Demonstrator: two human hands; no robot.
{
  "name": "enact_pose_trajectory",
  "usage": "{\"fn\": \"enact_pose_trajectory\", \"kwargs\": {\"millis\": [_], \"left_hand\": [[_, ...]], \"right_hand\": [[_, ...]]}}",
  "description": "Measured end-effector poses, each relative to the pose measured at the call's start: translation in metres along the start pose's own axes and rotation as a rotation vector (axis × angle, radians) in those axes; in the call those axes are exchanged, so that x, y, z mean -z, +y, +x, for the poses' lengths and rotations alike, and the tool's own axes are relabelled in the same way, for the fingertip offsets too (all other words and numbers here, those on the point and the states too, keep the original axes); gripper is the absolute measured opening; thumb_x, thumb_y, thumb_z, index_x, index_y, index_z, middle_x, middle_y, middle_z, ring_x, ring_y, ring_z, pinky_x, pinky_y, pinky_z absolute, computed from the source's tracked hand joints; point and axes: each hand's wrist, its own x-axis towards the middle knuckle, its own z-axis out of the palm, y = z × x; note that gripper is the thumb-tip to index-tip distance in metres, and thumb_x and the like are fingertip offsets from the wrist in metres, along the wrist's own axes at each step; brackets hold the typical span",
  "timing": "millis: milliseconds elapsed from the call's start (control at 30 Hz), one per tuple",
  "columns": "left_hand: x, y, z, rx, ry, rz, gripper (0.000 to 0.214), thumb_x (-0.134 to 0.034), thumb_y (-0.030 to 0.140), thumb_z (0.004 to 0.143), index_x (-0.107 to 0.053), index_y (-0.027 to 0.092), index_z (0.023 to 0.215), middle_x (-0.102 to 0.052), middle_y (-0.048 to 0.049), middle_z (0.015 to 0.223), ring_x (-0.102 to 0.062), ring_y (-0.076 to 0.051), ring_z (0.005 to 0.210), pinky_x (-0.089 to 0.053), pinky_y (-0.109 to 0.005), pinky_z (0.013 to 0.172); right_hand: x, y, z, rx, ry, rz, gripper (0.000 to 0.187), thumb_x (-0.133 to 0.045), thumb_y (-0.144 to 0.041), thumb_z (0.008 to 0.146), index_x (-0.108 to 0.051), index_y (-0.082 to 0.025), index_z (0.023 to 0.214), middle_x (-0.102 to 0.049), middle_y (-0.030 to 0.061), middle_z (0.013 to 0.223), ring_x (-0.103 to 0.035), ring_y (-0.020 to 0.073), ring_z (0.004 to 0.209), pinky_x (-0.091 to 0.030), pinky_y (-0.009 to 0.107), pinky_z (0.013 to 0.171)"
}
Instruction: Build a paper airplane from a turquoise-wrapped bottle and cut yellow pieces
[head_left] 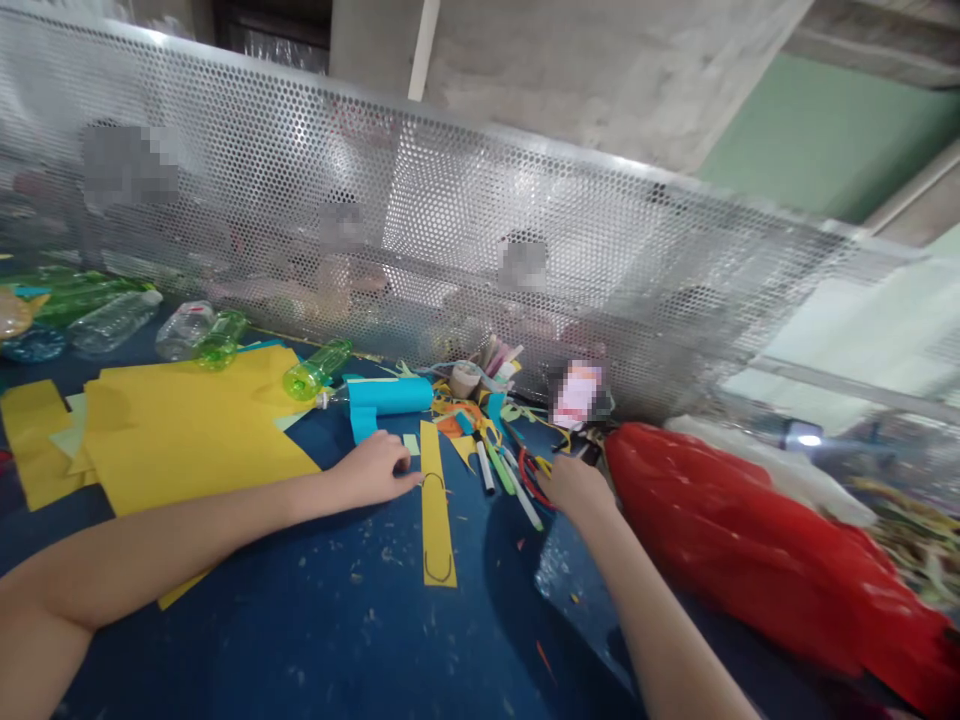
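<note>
My left hand (pixel 373 470) rests on the blue table (pixel 315 620) with its fingers curled, fingertips pressing the left edge of a narrow yellow paper strip (pixel 436 520) that carries pen outlines. My right hand (pixel 571 487) reaches into a pile of markers (pixel 504 472) and red-handled scissors (pixel 531 480); its fingers are curled and mostly hidden, so what they grip is unclear. A bottle wrapped in cyan paper (pixel 386 396) lies just beyond my left hand.
Large yellow paper sheets (pixel 187 430) lie at left. Green and clear plastic bottles (pixel 225 340) line the perforated metal screen (pixel 450 230), with people behind it. A red plastic bag (pixel 750 550) fills the right side. Tape roll (pixel 465 378) and paper scraps sit near the screen.
</note>
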Motion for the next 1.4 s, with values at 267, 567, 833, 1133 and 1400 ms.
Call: {"fn": "enact_pose_trajectory", "kwargs": {"millis": [267, 567, 833, 1133, 1400], "left_hand": [[-0.012, 0.021, 0.009, 0.107, -0.081, 0.049, 0.071, -0.062, 0.07, 0.052, -0.059, 0.012, 0.095, -0.054, -0.0168, 0.098, -0.047, -0.038, 0.095, -0.039, -0.046, 0.08], [0.004, 0.015, 0.007, 0.103, -0.255, -0.005, 0.045, -0.068, 0.039, 0.061, -0.059, 0.019, 0.101, -0.053, -0.0107, 0.097, -0.048, -0.033, 0.098, -0.039, -0.041, 0.082], [0.005, 0.011, 0.012, 0.073, -0.233, -0.799, 0.058, -0.061, 0.013, 0.066, -0.035, 0.023, 0.117, -0.057, 0.0011, 0.081, -0.06, -0.018, 0.075, -0.047, -0.031, 0.068], [0.01, 0.031, 0.006, -0.024, -0.289, -1.216, 0.088, -0.066, 0.009, 0.066, -0.013, 0.026, 0.134, -0.061, -0.0044, 0.095, -0.062, -0.017, 0.083, -0.045, -0.035, 0.078], [0.011, 0.04, 0.003, 0.162, -0.232, -1.343, 0.108, -0.075, 0.023, 0.065, 0.001, 0.031, 0.141, -0.063, -0.0042, 0.091, -0.064, -0.021, 0.083, -0.047, -0.04, 0.078]], "right_hand": [[-0.023, 0.014, 0.018, -0.005, -0.134, 0.131, 0.021, -0.056, -0.022, 0.074, -0.07, -0.011, 0.086, -0.07, 0.0183, 0.087, -0.067, 0.0277, 0.084, -0.046, 0.03, 0.065], [0.003, 0.028, 0.02, -0.046, -0.085, 0.466, 0.028, -0.06, -0.037, 0.074, -0.067, -0.011, 0.074, -0.069, 0.0184, 0.073, -0.066, 0.0311, 0.079, -0.048, 0.035, 0.066], [0.01, -0.028, -0.007, 0.157, -0.241, 1.439, 0.049, -0.046, -0.063, 0.079, -0.062, -0.017, 0.077, -0.071, 0.0142, 0.088, -0.067, 0.023, 0.076, -0.054, 0.036, 0.072], [0.019, -0.076, -0.031, 0.293, -0.334, 1.841, 0.027, -0.069, -0.043, 0.068, -0.061, -0.019, 0.076, -0.068, 0.0035, 0.07, -0.065, 0.0179, 0.065, -0.053, 0.032, 0.065], [0.012, -0.078, -0.021, 0.275, -0.009, 1.884, 0.044, -0.079, -0.035, 0.052, -0.038, -0.022, 0.064, -0.053, -0.0078, 0.055, -0.053, 0.0103, 0.047, -0.044, 0.025, 0.05]]}}
